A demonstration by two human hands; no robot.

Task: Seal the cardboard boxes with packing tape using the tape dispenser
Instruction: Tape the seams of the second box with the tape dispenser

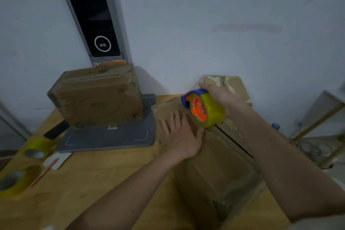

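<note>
Across the lower frame I see a wooden table, and on its right half lies the cardboard box I am taping, long side running away from me, its top flaps meeting at a dark seam. My left hand rests flat on the box top with the fingers straight and spread, pressing the cardboard just beside the seam. My right hand grasps the tape dispenser, fingers curled through its orange hub, and holds it at the far part of the seam, its lower edge touching the box top right beside my left thumb. That dispenser is yellow-green with a blue front piece. Farther left, a second cardboard box stands upright on a grey tray near the wall. Behind my right hand another box is partly hidden. At the table's left edge sit two rolls of yellowish tape, with a pink pencil lying between them.
</note>
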